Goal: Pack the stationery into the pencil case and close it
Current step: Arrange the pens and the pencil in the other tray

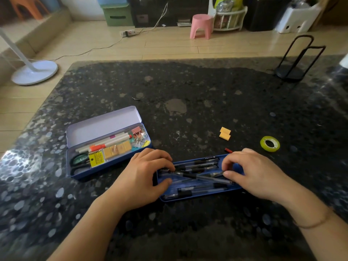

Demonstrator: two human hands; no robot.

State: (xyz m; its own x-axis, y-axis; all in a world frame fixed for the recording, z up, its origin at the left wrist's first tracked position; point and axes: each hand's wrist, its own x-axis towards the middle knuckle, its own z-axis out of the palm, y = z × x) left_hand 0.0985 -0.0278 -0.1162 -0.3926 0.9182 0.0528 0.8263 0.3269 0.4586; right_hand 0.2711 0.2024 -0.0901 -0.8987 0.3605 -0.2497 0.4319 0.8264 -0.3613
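Note:
A blue metal pencil case [88,173] lies open at the left with its pale lid up. Inside are white markers, scissors, yellow erasers, a yellow card and binder clips. In front of me a blue tray [199,195] holds several black pens [199,164]. One pen [203,177] lies slanted across the others. My left hand [145,178] grips the tray's left end, fingertips on the slanted pen's end. My right hand [252,172] pinches the other end at the tray's right side.
On the dark stone table lie a yellow folded note [225,133], a small red cap [228,150] and a green-yellow tape roll [269,144] to the right. A black wire stand [295,59] sits at the far right corner. Beyond the table are a fan base and a pink stool.

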